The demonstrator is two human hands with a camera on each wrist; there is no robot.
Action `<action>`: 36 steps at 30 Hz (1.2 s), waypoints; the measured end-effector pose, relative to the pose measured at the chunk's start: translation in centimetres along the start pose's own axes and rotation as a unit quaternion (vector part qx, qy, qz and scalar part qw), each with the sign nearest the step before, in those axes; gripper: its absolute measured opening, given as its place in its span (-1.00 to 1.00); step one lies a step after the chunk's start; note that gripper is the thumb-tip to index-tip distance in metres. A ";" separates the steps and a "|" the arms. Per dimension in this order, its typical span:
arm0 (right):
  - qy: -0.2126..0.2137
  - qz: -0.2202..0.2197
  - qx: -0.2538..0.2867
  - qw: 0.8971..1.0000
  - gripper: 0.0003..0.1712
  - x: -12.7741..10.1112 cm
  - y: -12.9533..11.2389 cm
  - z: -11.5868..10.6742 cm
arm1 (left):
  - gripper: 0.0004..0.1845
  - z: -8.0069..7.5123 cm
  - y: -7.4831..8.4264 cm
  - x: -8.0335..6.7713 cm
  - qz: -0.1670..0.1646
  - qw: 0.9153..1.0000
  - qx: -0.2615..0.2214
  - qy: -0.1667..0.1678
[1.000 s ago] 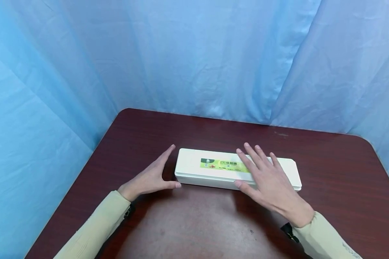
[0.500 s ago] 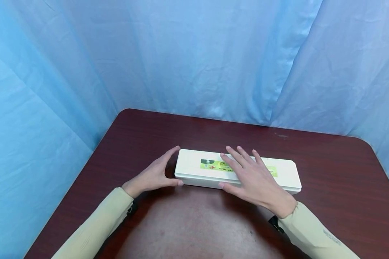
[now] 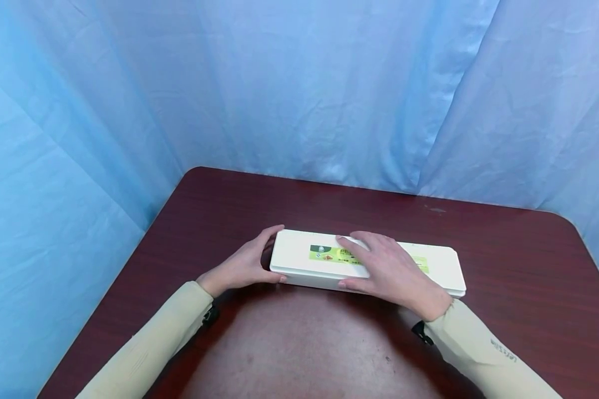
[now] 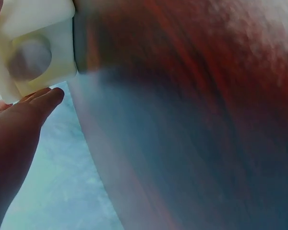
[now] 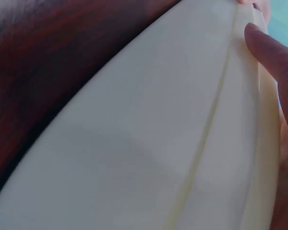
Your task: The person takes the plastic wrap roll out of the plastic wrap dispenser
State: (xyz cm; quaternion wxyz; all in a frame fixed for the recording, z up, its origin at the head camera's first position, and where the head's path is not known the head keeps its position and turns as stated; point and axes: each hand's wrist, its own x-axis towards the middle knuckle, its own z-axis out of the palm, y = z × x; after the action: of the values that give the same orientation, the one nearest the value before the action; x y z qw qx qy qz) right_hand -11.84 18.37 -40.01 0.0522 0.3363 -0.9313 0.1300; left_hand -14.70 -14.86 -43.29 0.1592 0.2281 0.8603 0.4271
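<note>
A long white cling film box [image 3: 299,255] with a green and yellow label lies on the table. My left hand [image 3: 242,267] holds its left end, thumb at the front corner and fingertips at the back corner. In the left wrist view the end of the cling film box [image 4: 62,52] shows a round opening, with the left hand [image 4: 19,129] against it. My right hand [image 3: 394,274] grips the box across its middle, thumb on the front side and some fingers bent over the far edge. The right wrist view shows the right thumb [image 5: 269,50] on the box's long side [image 5: 125,139].
The dark red-brown table [image 3: 249,194] has rounded far corners and a glossy patch of light near its front. Blue curtains [image 3: 299,100] hang behind it and on the left side.
My left hand has moved right onto the box's end. The right hand has shifted left along the box, and its spread fingers have bent round it. The box has barely moved.
</note>
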 end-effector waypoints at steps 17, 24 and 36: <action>-0.010 0.019 0.027 0.999 -0.04 -0.6 2.2 -0.4 | 0.16 0.5 -0.2 2.6 0.027 0.999 -0.019 -0.013; -0.019 0.014 -0.001 1.000 -0.01 -0.6 1.9 -0.6 | 0.17 0.7 -0.2 2.9 0.033 0.999 -0.029 -0.019; -0.031 -0.012 -0.011 0.999 0.04 2.7 -0.7 0.0 | 0.39 1.1 -0.5 2.8 0.019 0.998 -0.027 -0.056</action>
State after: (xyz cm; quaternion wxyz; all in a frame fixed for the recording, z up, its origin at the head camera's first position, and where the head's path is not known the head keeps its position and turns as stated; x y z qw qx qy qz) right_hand -13.46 16.24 -39.35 0.0290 0.3504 -0.9298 0.1086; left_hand -16.69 -12.90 -44.60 0.2047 0.2636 0.8338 0.4397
